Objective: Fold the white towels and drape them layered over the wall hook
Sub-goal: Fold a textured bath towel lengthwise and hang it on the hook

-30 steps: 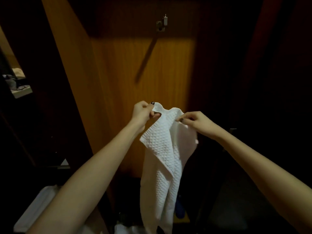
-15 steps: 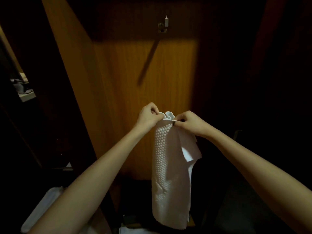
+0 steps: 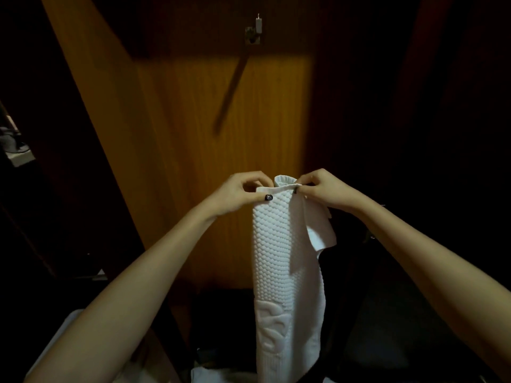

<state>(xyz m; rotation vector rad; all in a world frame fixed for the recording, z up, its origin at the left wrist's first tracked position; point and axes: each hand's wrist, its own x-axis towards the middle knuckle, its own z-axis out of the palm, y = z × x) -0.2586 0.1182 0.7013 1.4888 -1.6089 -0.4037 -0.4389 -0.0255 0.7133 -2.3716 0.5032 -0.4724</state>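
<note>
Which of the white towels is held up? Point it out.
The textured towel pinched at its top by left hand and right hand; the other cloths lie below.

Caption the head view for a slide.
The left hand and right hand pinch the top of a white towel below the wall hook.

A: Super dim shot. Only a warm patch on the wood panel (image 3: 210, 150) above the left hand (image 3: 240, 193) gets light.
B: Yep, beyond the right hand (image 3: 323, 190) it's near black. The hook (image 3: 253, 35) casts a long slanted shadow; the white towel (image 3: 273, 244) looks sharp.
</note>
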